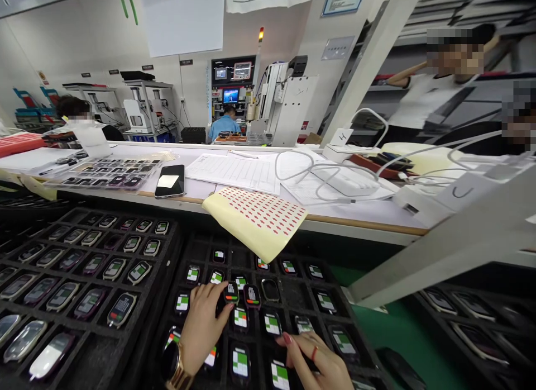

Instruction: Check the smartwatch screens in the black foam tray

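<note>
white-walled workroom with a long white-topped bench (360, 214) across it, brown along its front edge. below that edge, a small dark square-faced watch (231, 293) sits above a black foam pocket tray (293, 294), pinched between the thumb and fingers of the left hand (203, 320). just beside it is a purple-rimmed square watch (252, 295). the right hand (320, 356) hangs over the tray's near part, finger and thumb drawn together; whether they grasp anything cannot be told.

handling looks under way: most lit screens in this tray show green-and-white blocks, while the two watches by the left hand show pale text with coloured marks. how many are finished cannot be judged.

to the left stands another black foam tray (100, 351) of watches, its wall close beside the first. a cream sheet with red arrow marks (263, 211) droops off the bench over the far pockets, so reaching there looks tight. rightward, green floor (377, 328) shows between tray and a sloping white post (427, 272), giving the right hand more room.
</note>
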